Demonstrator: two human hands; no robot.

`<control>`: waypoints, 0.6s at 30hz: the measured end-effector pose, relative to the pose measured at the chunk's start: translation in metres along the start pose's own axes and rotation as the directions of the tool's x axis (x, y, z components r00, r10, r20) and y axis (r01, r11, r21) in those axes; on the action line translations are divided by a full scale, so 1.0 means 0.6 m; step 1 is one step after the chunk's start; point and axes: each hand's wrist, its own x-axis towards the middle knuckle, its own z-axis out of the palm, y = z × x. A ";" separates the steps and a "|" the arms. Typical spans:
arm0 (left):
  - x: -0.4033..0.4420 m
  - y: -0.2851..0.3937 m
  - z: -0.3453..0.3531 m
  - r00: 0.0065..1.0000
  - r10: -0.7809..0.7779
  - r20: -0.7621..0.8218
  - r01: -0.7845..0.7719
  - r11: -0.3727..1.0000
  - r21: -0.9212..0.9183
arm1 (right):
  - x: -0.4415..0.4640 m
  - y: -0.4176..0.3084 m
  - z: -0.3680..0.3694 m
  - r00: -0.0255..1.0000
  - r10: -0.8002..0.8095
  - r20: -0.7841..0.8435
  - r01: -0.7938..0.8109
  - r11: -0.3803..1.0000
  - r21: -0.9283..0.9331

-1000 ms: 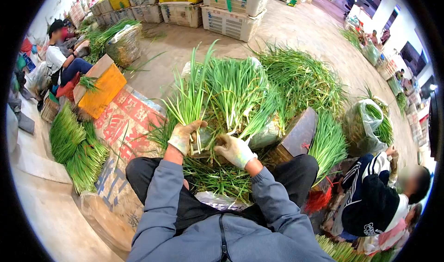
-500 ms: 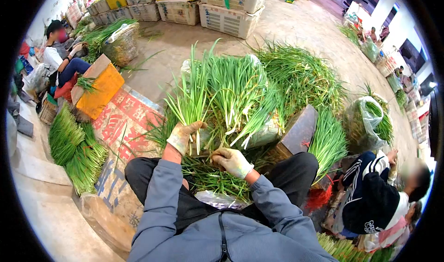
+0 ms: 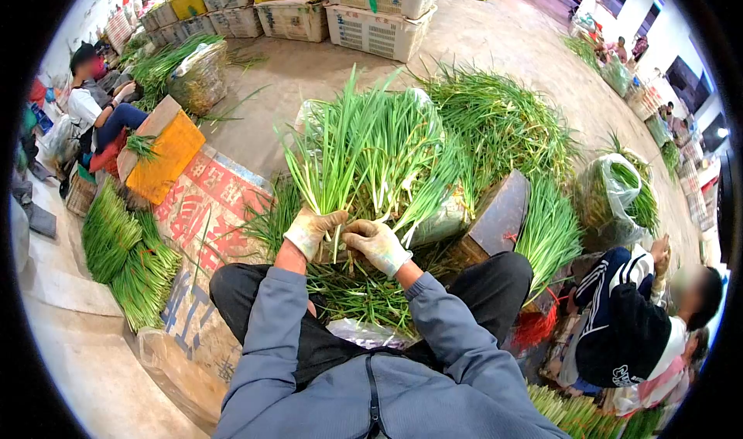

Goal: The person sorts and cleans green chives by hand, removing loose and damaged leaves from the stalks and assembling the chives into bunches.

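My left hand [image 3: 308, 231], in a stained pale glove, is closed around a bunch of garlic chives [image 3: 329, 160], leaves upward and whitish stem ends hanging below the fingers. Right against it is my gloved right hand [image 3: 377, 245], its thumb and fingers pinched at the lower stems of that bunch; the fingertips are partly hidden. Just beyond the hands, a pile of loose garlic chives [image 3: 398, 145] rests on a plastic-wrapped bundle. Trimmed leaves and scraps [image 3: 364, 303] lie between my knees.
A dark-topped wooden block [image 3: 499, 210] stands by my right knee, with a sheaf of chives [image 3: 549, 222] beside it. Finished-looking sheaves [image 3: 128, 253] lie left, near an orange-sided box [image 3: 166, 160]. Crates [image 3: 375, 32] are stacked behind. Co-workers sit at left [image 3: 104, 106] and right [image 3: 627, 323].
My right hand has moved up and left from lower down to meet the stem ends at my left hand. The held bunch has shifted slightly to the right.
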 end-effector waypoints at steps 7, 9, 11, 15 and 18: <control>0.010 -0.001 -0.011 0.987 -0.121 -0.107 0.087 0.956 -0.279 | -0.088 -0.001 0.000 0.960 0.003 0.281 0.035 0.991 -0.129; 0.022 -0.014 -0.022 0.987 -0.060 -0.152 0.006 0.942 -0.336 | -0.109 0.035 -0.007 0.823 0.135 0.552 0.141 0.892 -0.429; 0.031 -0.014 -0.019 0.972 0.025 -0.232 -0.102 0.940 -0.325 | -0.128 0.083 -0.029 0.738 0.376 0.560 0.296 0.565 -0.770; 0.044 -0.029 -0.018 0.956 0.018 -0.291 -0.085 0.972 -0.220 | -0.059 0.047 -0.074 0.935 0.308 -0.175 -0.338 0.924 -0.178; 0.045 -0.025 0.014 0.953 -0.040 -0.301 -0.016 0.983 -0.181 | -0.006 0.017 -0.067 0.846 0.491 -0.210 -0.374 0.825 0.423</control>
